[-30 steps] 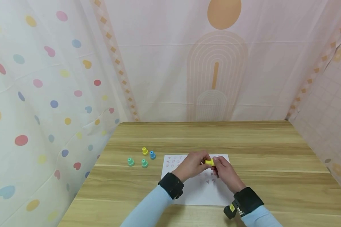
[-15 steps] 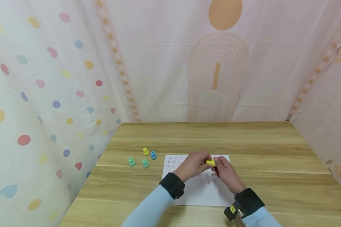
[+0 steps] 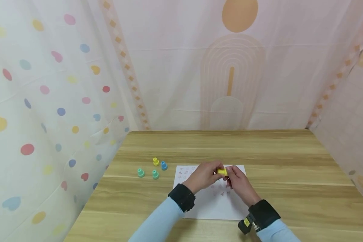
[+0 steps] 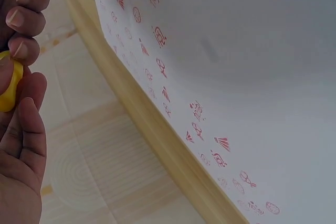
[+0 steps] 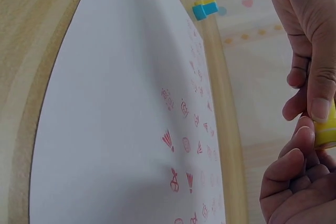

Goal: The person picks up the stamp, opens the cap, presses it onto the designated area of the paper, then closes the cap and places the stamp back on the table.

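Note:
My left hand (image 3: 203,175) and my right hand (image 3: 241,184) meet above the far part of a white sheet of paper (image 3: 211,206) in the head view. Between them they pinch a small yellow stamp (image 3: 222,172), each hand at one end. In the right wrist view the stamp (image 5: 326,134) shows at the right edge, with a thumb pressed on it. At the left edge of the left wrist view, fingers partly cover the stamp (image 4: 7,95). Rows of small red prints (image 4: 160,36) mark the paper. Fingers hide the stamp's end faces.
Left of the paper, several stamps stand upright on the wooden table (image 3: 124,201): a yellow one (image 3: 155,161), a blue one (image 3: 164,165) and two green ones, one nearer the paper (image 3: 155,174), one farther left (image 3: 140,173). A patterned curtain (image 3: 169,84) hangs behind the table.
Both hands keep hold of the yellow stamp and have shifted very slightly left over the paper. The stamps on the table stay where they were; the head view has moved a little.

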A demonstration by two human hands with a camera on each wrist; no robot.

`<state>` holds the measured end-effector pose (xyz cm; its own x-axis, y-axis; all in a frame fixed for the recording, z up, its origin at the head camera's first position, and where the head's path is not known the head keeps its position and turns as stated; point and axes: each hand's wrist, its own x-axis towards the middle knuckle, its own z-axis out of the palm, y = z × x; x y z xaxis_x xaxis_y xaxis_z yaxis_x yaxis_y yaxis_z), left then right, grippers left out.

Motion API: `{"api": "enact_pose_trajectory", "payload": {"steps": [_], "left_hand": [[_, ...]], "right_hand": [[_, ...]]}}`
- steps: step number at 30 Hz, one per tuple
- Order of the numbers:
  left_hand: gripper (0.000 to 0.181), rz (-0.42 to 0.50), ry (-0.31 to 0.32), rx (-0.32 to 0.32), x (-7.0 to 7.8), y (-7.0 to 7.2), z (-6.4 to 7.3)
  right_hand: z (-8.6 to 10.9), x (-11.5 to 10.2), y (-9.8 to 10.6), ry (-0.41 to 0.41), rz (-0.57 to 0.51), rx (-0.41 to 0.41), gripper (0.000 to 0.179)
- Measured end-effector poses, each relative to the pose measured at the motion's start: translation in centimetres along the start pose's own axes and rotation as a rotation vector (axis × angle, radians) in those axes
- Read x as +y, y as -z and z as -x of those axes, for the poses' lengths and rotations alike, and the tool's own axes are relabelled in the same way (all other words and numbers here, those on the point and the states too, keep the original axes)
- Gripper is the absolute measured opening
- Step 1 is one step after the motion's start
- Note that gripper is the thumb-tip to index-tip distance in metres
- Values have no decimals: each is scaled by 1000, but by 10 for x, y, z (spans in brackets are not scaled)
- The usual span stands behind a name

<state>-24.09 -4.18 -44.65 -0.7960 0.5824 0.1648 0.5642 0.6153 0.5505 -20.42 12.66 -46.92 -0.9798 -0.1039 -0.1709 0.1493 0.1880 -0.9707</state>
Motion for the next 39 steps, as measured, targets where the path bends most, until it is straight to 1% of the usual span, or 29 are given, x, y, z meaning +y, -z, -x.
{"api": "enact_pose_trajectory", "payload": {"steps": [7,12,19,23,26,32,37,39], "left_hand": [[16,1,22,-11,-2,1,-2],[18,-5,62,-12,-5,3,-1],[20,-9,120,-2,-12,14,1],[22,-19,170,9,-19,22,4],[22,-43,199,25,-26,29,8],[22,-84,215,79,-45,42,17],[24,-102,244,101,-62,56,26],[23,-120,245,108,-68,62,30]], "right_hand": [[0,0,1,6,-7,0,40],[-1,1,1,-12,-35,5,44],[1,1,4,-6,-5,-2,48],[3,-1,8,-4,20,7,49],[4,-2,10,-9,27,11,48],[3,1,13,-9,32,22,47],[4,1,15,-14,38,34,44],[4,0,16,-17,40,39,44]]}}
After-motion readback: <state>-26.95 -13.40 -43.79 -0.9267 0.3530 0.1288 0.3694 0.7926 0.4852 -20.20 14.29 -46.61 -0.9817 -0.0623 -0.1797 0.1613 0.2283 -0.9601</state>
